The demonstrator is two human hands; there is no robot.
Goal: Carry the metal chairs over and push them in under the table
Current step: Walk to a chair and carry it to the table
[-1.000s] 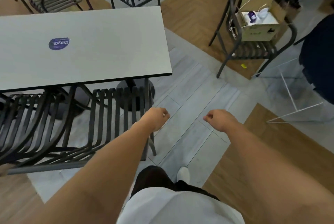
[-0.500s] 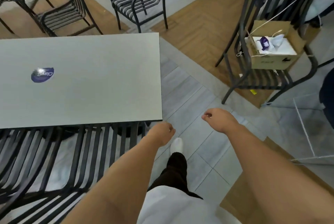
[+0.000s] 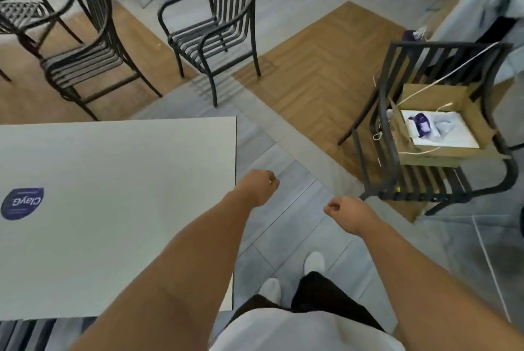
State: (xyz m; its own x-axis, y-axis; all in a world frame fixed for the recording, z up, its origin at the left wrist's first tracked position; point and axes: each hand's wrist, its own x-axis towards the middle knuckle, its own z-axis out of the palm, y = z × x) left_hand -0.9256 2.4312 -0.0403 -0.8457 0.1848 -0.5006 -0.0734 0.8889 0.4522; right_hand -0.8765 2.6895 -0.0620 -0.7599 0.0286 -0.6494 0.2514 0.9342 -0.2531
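Observation:
A white table point(image 3: 119, 209) with a blue sticker point(image 3: 22, 203) fills the left. Beyond its far edge stand two black slatted metal chairs, one near the middle point(image 3: 218, 36) and one further left point(image 3: 85, 58), both free on the floor. Slats of another chair point(image 3: 25, 333) show under the table's near edge. My left hand point(image 3: 259, 186) hovers just past the table's right edge with loosely curled fingers, holding nothing. Over the grey floor tiles, my right hand point(image 3: 350, 214) is also loosely curled and holds nothing.
On the right a black chair point(image 3: 397, 169) carries an open cardboard box point(image 3: 442, 126) with white cables. A third chair point(image 3: 19, 10) stands far left. A pale cloth-covered thing point(image 3: 487, 10) is at the upper right. Grey tiled floor runs between table and box chair.
The view has advanced along the table's right end. The chairs under the near edge have slid almost out of view and the far chairs have come closer. Both hands stay free of any object.

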